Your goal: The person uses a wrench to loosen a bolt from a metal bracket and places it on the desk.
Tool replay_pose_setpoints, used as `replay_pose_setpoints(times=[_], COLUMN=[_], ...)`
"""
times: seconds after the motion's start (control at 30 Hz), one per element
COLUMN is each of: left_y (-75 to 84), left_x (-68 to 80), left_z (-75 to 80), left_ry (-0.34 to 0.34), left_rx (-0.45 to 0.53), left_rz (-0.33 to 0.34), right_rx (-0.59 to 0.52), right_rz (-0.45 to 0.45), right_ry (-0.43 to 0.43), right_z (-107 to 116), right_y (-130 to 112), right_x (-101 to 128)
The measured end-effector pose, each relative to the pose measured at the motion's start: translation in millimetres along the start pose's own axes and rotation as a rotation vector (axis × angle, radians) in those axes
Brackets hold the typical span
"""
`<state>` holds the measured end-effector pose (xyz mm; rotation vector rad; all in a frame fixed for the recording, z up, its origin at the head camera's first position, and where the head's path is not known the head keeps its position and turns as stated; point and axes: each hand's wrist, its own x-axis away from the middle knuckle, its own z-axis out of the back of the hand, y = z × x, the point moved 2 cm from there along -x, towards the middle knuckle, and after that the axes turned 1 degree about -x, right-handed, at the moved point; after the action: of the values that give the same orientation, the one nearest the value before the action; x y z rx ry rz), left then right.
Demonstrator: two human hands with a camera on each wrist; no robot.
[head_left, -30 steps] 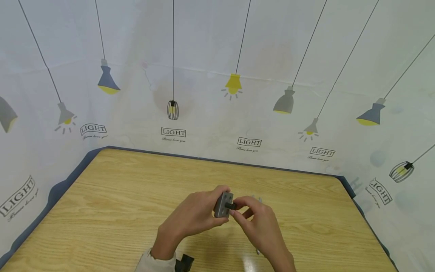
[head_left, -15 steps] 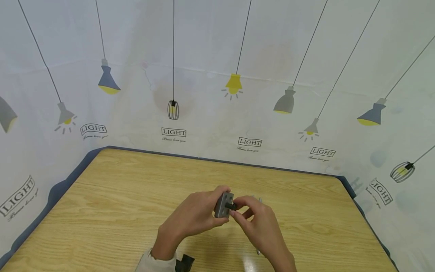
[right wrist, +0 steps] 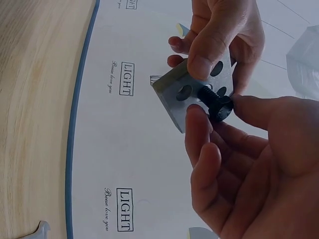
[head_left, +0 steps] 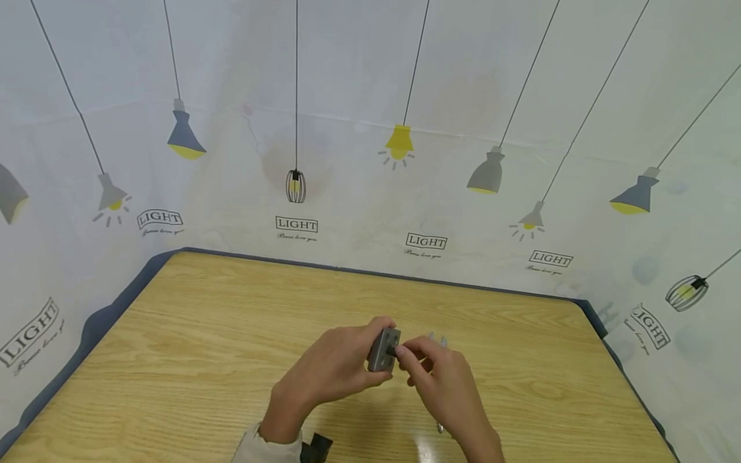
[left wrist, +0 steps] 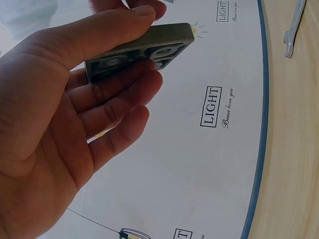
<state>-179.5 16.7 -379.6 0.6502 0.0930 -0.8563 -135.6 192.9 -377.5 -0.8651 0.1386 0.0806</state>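
Note:
My left hand (head_left: pixel 336 370) grips a small grey metal plate (head_left: pixel 383 350) with several round holes, held above the wooden table (head_left: pixel 191 347). The same grey metal plate (right wrist: pixel 197 92) shows its holes in the right wrist view, and its thin edge (left wrist: pixel 142 52) in the left wrist view, where my left hand (left wrist: pixel 70 114) curls its thumb and fingers round it. My right hand (head_left: pixel 440 379) pinches a black bolt (right wrist: pixel 217 102) between thumb and fingertips; the bolt's threaded shank sits in one hole of the plate. Only a dark speck of the black bolt (head_left: pixel 398 351) shows in the head view.
A silver wrench (left wrist: pixel 295 25) lies on the table beyond my hands, partly hidden behind the right hand (head_left: pixel 442 339). A cloth wall printed with lamps and "LIGHT" (head_left: pixel 296 225) surrounds the table. A black strap (head_left: pixel 315 445) sits at my left wrist.
My right fingers have closed in on the bolt and moved slightly toward the plate, hiding most of the bolt head. The left hand and plate stay nearly still.

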Motion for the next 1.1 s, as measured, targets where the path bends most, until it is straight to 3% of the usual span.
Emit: replay_pose_setpoints(times=[1.1], left_y=[-1.6], left_x=[0.2], left_z=[-1.3], left_ry=[0.015], left_rx=[-0.007], left_rz=[-0.018], right_rx=[0.023], right_rz=[0.093], right_ry=[0.033], right_z=[1.2], right_y=[-2.5], right_x=[1.2])
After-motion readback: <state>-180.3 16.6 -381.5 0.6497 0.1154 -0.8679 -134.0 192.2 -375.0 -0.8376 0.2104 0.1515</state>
